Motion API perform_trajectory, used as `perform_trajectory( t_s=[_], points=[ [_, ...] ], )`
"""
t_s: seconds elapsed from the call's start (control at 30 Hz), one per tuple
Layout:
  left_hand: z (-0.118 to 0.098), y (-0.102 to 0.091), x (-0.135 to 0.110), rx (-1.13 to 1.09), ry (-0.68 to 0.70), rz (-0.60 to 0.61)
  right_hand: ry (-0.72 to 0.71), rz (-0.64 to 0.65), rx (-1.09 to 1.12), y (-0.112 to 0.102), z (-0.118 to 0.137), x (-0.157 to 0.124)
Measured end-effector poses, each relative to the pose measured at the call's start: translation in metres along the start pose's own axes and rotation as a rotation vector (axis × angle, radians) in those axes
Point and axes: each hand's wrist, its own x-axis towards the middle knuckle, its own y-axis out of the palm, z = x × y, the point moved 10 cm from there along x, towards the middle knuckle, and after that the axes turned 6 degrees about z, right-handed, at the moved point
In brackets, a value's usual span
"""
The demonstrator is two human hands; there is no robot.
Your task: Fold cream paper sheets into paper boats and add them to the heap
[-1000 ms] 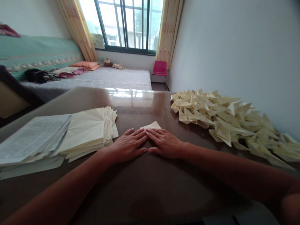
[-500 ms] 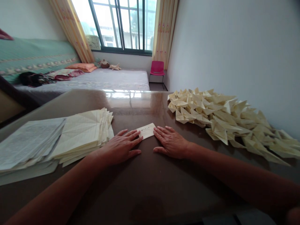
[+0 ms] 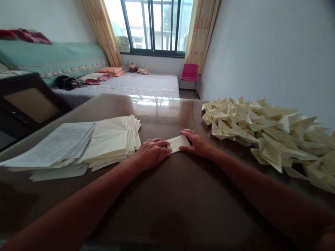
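Note:
A small folded paper [image 3: 179, 143], cream-coloured with a line of faint print, lies flat on the brown table between my hands. My left hand [image 3: 153, 151] has its left end between the thumb and curled fingers. At the right end, my right hand [image 3: 197, 143] curves around the paper, fingers at the far edge and thumb at the near edge. What the fingertips do beneath the paper is hidden.
A stack of creased cream sheets [image 3: 110, 139] lies left of my hands, beside printed sheets [image 3: 57, 144]. Pointed folded paper pieces [image 3: 261, 129] are heaped at the right, near the wall. Beyond the glossy table [image 3: 167, 195] are a bed [image 3: 157, 82] and a pink chair [image 3: 190, 72].
My flat hands have lifted and curled, their thumbs now at the folded paper's near edge. The view has turned left, so the scene sits further right.

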Motion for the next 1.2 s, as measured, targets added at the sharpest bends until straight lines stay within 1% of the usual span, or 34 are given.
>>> perform_trajectory(
  t_s=[0.07,0.13,0.27,0.37,0.5,0.57,0.73,0.87,0.93,0.97,1.03,1.13,1.2],
  points=[
    [0.005,-0.002,0.001,-0.038,-0.026,-0.034,0.000,-0.011,0.094,0.004,-0.009,0.000],
    [0.011,-0.004,0.001,-0.060,-0.077,-0.062,-0.004,-0.022,0.156,0.004,-0.011,0.000],
    [0.020,-0.003,0.001,-0.100,-0.184,-0.054,0.063,-0.072,0.264,-0.002,-0.017,0.000],
    [0.022,-0.001,0.001,-0.108,-0.208,-0.053,0.094,-0.094,0.325,-0.003,-0.021,-0.001],
    [0.026,-0.003,0.001,-0.134,-0.223,-0.106,0.098,-0.144,0.451,-0.007,-0.022,-0.001],
    [0.024,-0.007,0.000,-0.163,-0.186,-0.160,0.096,-0.178,0.516,-0.011,-0.020,-0.002],
    [0.009,-0.023,-0.003,-0.285,-0.020,-0.306,0.101,-0.301,0.590,-0.028,-0.013,-0.008],
    [0.001,-0.028,-0.006,-0.383,0.029,-0.359,0.148,-0.428,0.586,-0.042,-0.015,-0.015],
    [-0.003,-0.028,-0.007,-0.389,0.055,-0.363,0.166,-0.457,0.581,-0.045,-0.017,-0.016],
    [-0.005,-0.028,-0.007,-0.370,0.070,-0.361,0.170,-0.452,0.581,-0.044,-0.017,-0.015],
    [-0.011,-0.029,-0.007,-0.283,0.100,-0.357,0.170,-0.400,0.601,-0.037,-0.018,-0.010],
    [-0.020,-0.031,-0.009,-0.069,0.137,-0.372,0.175,-0.284,0.651,-0.020,-0.021,0.000],
    [-0.025,-0.031,-0.008,0.073,0.137,-0.374,0.174,-0.247,0.638,-0.013,-0.025,0.005]
  ],
)
